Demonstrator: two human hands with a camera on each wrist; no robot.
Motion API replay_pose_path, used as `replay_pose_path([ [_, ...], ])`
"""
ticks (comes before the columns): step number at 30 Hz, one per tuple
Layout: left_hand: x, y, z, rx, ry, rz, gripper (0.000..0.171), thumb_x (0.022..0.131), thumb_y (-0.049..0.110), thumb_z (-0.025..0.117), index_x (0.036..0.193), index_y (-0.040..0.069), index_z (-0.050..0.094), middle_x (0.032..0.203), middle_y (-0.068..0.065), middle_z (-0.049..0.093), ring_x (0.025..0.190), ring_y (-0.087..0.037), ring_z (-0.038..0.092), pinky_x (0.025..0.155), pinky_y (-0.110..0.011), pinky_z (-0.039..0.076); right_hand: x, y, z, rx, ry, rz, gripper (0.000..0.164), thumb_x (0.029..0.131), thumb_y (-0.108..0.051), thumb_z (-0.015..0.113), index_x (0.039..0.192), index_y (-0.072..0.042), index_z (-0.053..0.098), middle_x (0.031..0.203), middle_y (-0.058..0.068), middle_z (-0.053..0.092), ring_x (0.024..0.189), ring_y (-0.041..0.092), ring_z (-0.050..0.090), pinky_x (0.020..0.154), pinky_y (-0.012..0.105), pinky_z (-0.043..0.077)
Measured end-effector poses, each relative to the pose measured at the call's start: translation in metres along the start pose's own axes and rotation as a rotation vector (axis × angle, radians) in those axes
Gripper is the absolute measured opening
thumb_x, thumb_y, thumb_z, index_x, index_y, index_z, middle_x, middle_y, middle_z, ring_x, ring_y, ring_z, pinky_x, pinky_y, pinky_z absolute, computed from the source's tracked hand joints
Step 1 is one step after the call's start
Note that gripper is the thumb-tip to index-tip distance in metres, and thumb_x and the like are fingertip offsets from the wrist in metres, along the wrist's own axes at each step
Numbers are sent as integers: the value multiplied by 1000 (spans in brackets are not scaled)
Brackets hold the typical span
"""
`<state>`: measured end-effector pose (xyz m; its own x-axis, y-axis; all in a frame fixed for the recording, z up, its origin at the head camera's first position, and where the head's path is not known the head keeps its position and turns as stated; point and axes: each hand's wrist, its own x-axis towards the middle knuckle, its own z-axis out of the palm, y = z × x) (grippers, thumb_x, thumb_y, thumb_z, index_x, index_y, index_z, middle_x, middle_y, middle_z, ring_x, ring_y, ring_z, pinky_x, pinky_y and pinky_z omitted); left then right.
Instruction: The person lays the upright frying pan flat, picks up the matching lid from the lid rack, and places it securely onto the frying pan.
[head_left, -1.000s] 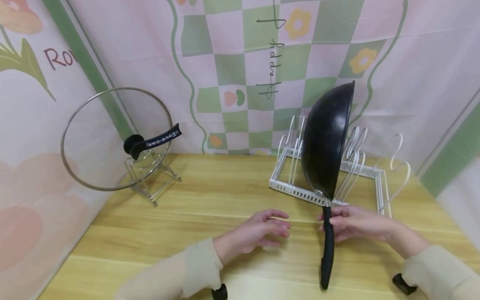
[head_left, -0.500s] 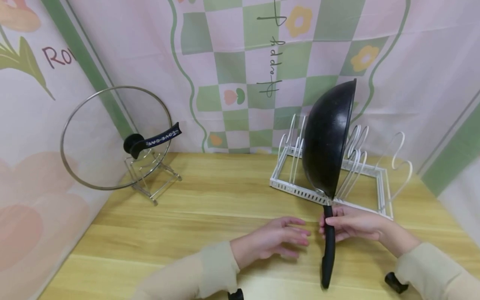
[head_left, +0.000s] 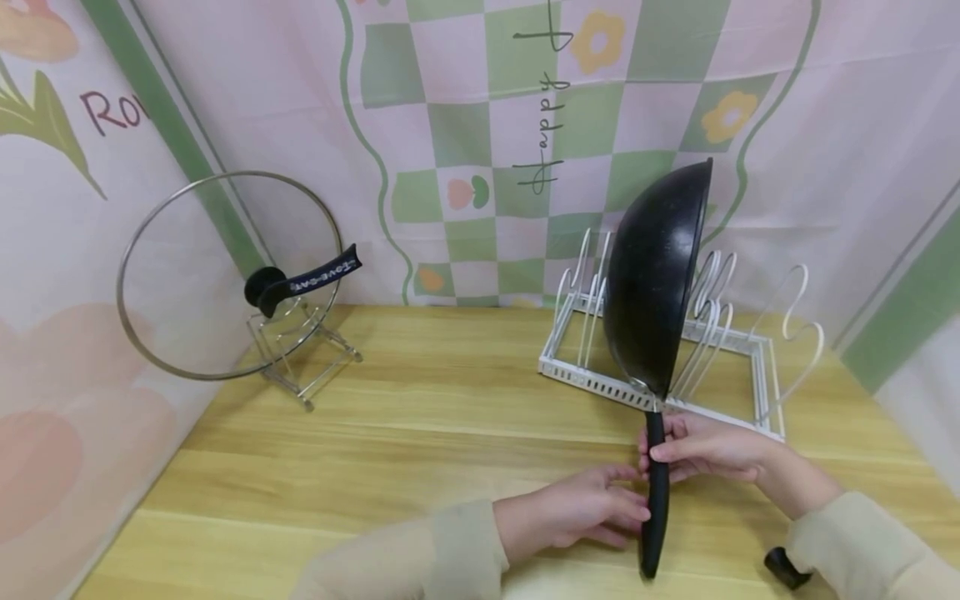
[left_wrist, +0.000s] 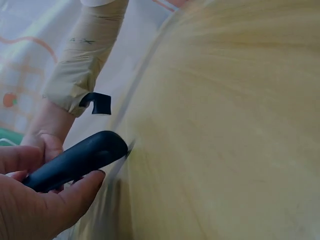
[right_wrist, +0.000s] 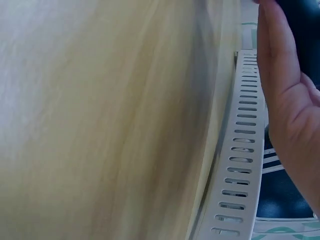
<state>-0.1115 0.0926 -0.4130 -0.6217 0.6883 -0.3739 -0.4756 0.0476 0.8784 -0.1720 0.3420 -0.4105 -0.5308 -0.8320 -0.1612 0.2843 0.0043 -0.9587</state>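
Observation:
A black wok point(head_left: 652, 275) stands on its edge in a white rack point(head_left: 600, 382), with its black handle point(head_left: 657, 500) pointing toward me. My right hand point(head_left: 716, 450) holds the upper part of that handle, thumb on top and fingers partly hidden behind it. From the left, my left hand point(head_left: 577, 510) reaches the lower handle; its loosely bent fingers are at the handle's side, and the contact is hard to make out. In the left wrist view the wok handle point(left_wrist: 82, 160) lies between that hand's thumb point(left_wrist: 82, 197) and fingers.
At the left, a glass lid point(head_left: 187, 275) with a black knob handle point(head_left: 311, 279) leans upright in a small wire stand point(head_left: 307, 367). White wire dividers point(head_left: 708, 325) rise from the rack right of the wok. A patterned cloth point(head_left: 517, 125) hangs behind the wooden table point(head_left: 420, 392).
My left hand has moved right and slightly toward me, up to the wok handle. My right hand has stayed on the handle, and the wok has hardly shifted.

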Motion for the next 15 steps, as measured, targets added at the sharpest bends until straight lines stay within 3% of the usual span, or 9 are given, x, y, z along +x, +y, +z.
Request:
replay_pose_path([
  [5, 4, -3, 9, 15, -7, -31, 45, 96, -5, 58, 139, 2, 51, 115, -14, 71, 109, -31, 66, 98, -55, 53, 0, -3, 3, -16, 26, 20, 25, 107, 3, 43, 115, -7, 65, 111, 5, 70, 105, 22, 69, 95, 42, 57],
  [10, 7, -6, 14, 40, -19, -8, 34, 95, -8, 59, 128, 3, 59, 113, -17, 72, 104, -29, 69, 94, -50, 57, -2, -7, 7, -36, 60, 38, 23, 106, 3, 46, 113, -8, 66, 109, 5, 71, 103, 21, 69, 94, 42, 58],
  [15, 11, -6, 18, 43, -21, -36, 24, 94, -9, 61, 114, 6, 61, 104, -9, 73, 101, -25, 70, 91, -47, 58, -4, -8, 9, -52, 89, 38, 21, 105, 3, 47, 112, -7, 65, 107, 5, 71, 102, 20, 69, 93, 41, 58],
])
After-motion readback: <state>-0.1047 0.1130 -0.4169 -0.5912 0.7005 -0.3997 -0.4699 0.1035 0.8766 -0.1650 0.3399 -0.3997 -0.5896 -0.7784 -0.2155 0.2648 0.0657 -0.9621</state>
